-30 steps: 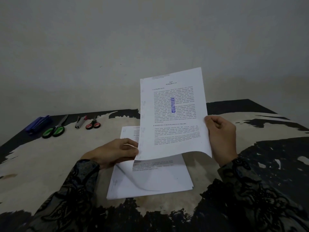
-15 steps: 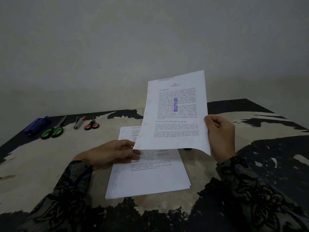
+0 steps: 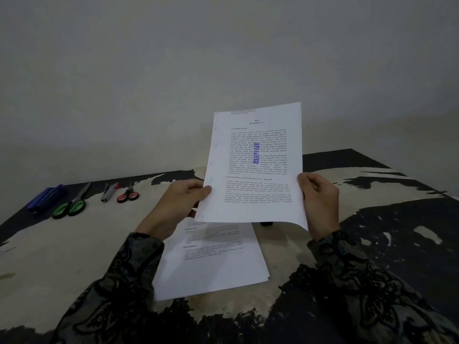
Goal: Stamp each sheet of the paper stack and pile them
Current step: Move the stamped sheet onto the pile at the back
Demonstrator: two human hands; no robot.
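A printed sheet [image 3: 255, 167] with a blue "APPROVED" stamp mark in its middle is held up in the air above the table. My left hand [image 3: 178, 204] pinches its left edge and my right hand [image 3: 319, 202] grips its right edge. Below it, the white paper stack [image 3: 211, 266] lies flat on the table in front of me. A small dark object [image 3: 267, 223], perhaps the stamp, peeks out from under the sheet's lower edge; most of it is hidden.
At the far left of the worn table [image 3: 74, 244] lie a blue stapler [image 3: 46, 198], green-handled scissors [image 3: 72, 206], a small grey tool [image 3: 109, 191] and red-handled scissors [image 3: 128, 194]. A plain wall stands close behind.
My left hand rose off the paper stack and took hold of the sheet's left edge. The stamped sheet now hangs free above the stack, held on both sides.
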